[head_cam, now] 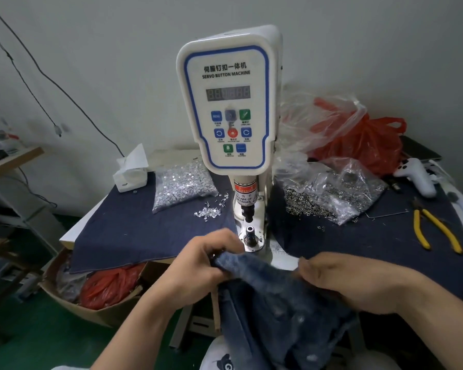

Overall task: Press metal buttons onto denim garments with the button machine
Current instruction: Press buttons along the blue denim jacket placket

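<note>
Workbench against a pale wall, green floor below.
Dark cloth point(134, 236) covers the table; white button machine point(229, 102) stands centre (bagged metal buttons point(183, 184) either side), yellow pliers point(436, 231) lie right. Left hand point(198, 265) and right hand point(358, 281) both curl round the denim garment point(273, 303), just before the machine's die.

Wall point(91, 49): pale grey-white, plain, standing behind the work area. Two dark cables point(24, 76) hanging down across its left part. Floor point(32, 337): green, showing at lower left. Table point(70, 236): white-edged top, lying under dark blue cloth point(123, 231). Wooden shelf point(14, 158): standing at far left against the wall, holding blurred small items. Cardboard box point(64, 303): sitting on the floor under the table's left edge. Light: even, soft, casting faint shadows.
</note>
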